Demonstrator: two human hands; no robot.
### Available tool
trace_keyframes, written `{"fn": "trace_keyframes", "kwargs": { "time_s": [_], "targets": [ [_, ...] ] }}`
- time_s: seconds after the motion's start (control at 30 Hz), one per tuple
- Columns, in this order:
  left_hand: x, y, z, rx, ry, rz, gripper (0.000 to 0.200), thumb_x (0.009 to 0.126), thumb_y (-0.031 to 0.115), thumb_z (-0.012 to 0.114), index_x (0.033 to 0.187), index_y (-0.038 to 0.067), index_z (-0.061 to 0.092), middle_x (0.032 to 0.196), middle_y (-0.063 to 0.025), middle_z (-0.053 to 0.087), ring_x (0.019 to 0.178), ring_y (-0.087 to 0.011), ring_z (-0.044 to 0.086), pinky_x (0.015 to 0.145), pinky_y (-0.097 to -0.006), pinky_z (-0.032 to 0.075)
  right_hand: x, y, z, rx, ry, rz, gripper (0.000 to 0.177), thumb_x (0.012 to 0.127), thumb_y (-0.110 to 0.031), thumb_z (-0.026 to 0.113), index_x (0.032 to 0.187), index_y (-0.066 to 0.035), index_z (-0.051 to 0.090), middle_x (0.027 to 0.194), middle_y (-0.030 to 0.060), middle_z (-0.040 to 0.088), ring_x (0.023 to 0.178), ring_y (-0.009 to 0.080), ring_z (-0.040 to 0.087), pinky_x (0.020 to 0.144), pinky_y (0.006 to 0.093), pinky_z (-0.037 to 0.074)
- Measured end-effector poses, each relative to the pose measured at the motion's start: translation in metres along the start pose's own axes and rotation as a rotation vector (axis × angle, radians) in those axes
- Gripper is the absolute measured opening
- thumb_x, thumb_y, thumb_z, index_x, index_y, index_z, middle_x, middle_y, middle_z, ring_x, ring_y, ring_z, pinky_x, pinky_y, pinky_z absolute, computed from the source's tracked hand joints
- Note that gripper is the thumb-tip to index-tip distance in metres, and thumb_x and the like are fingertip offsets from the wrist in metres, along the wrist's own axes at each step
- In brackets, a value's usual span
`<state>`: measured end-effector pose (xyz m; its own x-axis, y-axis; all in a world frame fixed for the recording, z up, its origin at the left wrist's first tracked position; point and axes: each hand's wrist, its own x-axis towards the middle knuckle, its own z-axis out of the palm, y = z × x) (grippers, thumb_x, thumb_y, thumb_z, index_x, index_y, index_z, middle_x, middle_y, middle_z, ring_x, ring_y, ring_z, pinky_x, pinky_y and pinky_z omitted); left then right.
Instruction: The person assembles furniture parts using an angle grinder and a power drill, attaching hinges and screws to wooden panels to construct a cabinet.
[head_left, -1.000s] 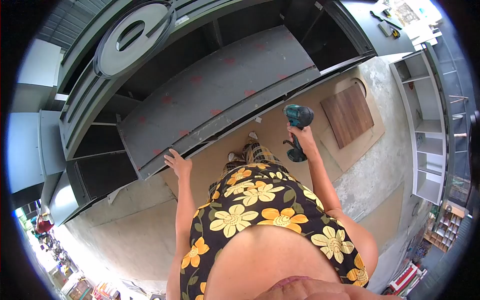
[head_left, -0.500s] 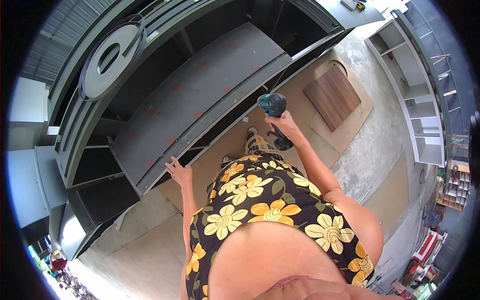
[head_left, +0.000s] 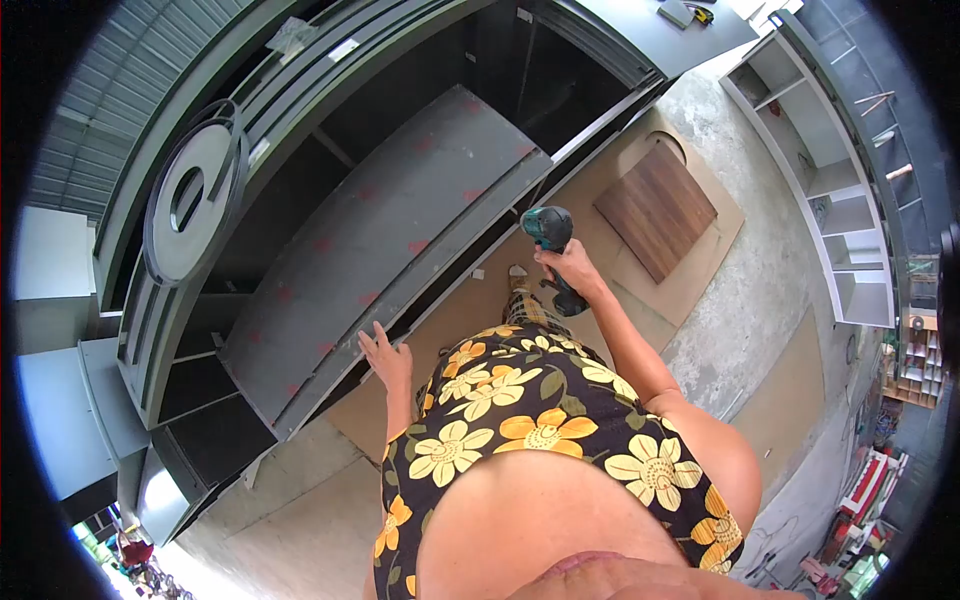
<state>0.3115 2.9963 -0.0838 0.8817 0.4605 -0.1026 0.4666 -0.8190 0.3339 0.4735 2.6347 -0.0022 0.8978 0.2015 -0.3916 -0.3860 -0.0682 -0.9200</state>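
My right hand (head_left: 572,268) is wrapped round the handle of a teal and black cordless drill (head_left: 547,228), held upright in front of my body. My left hand (head_left: 387,358), fingers spread, is at the near edge of a large dark cabinet (head_left: 590,145), fingertips right by its front strip. Across the cabinet lies a grey panel (head_left: 385,220) with several red marks on it.
On the cabinet's far left rests a coil of edge strip (head_left: 195,200). A brown wood-grain board (head_left: 657,210) lies on larger boards on the concrete floor (head_left: 700,350). White shelving (head_left: 835,190) stands to the right. A tape measure (head_left: 704,15) sits on the upper panel.
The view has shifted, so the cabinet and coil appear lower and further left. My left hand shows a little further right along the edge. The drill stays in my right hand.
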Motion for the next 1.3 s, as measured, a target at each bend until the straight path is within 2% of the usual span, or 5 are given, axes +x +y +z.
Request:
{"fn": "trace_keyframes", "kwargs": {
  "time_s": [0.3,0.47,0.73,1.07,1.3],
  "targets": [
    [0.03,0.083,0.029,-0.004,-0.001,-0.124,0.071,0.074,0.014,0.06,0.14,0.006,0.036,0.146,-0.0314,0.019,0.134,-0.049,0.021,0.109,-0.0519,0.024,0.063,-0.024,-0.067,0.005,-0.038,0.046,0.01,0.078,-0.011,0.064,0.081,-0.004,0.057,0.058,0.0002,0.053,0.048,0.0096,0.051,0.047,0.026,0.04],
    [0.031,0.105,0.033,0.019,-0.062,-0.259,0.069,0.078,0.018,0.062,0.141,0.009,0.036,0.148,-0.0263,0.02,0.136,-0.0433,0.021,0.108,-0.0527,0.026,0.098,-0.027,-0.077,-0.01,-0.144,0.07,0.009,0.078,-0.01,0.064,0.082,-0.003,0.058,0.059,0.0012,0.054,0.048,0.0101,0.051,0.046,0.0261,0.04],
    [0.025,0.118,0.039,0.035,-0.106,-0.382,0.07,0.079,0.02,0.06,0.143,0.011,0.034,0.151,-0.022,0.017,0.138,-0.0405,0.019,0.107,-0.0553,0.027,0.131,-0.043,-0.063,0.038,-0.327,0.06,0.009,0.078,-0.008,0.064,0.083,-0.003,0.059,0.061,0.001,0.054,0.047,0.0113,0.051,0.046,0.0271,0.039],
    [0.024,0.124,0.031,0.059,-0.166,-0.41,0.071,0.078,0.019,0.065,0.142,0.012,0.033,0.15,-0.0233,0.016,0.137,-0.0426,0.019,0.104,-0.0572,0.03,0.143,-0.049,-0.045,-0.039,-0.416,0.061,0.012,0.078,-0.009,0.064,0.087,-0.002,0.06,0.064,0.0016,0.056,0.05,0.0107,0.051,0.048,0.026,0.04],
    [0.02,0.131,0.038,0.058,-0.061,-0.392,0.064,0.078,0.018,0.062,0.138,0.01,0.04,0.147,-0.0241,0.022,0.135,-0.0434,0.024,0.103,-0.0575,0.031,0.139,-0.053,-0.049,-0.078,-0.434,0.064,0.015,0.078,-0.01,0.063,0.09,-0.002,0.06,0.065,0.002,0.057,0.052,0.0105,0.052,0.048,0.0254,0.04]
  ]
}}
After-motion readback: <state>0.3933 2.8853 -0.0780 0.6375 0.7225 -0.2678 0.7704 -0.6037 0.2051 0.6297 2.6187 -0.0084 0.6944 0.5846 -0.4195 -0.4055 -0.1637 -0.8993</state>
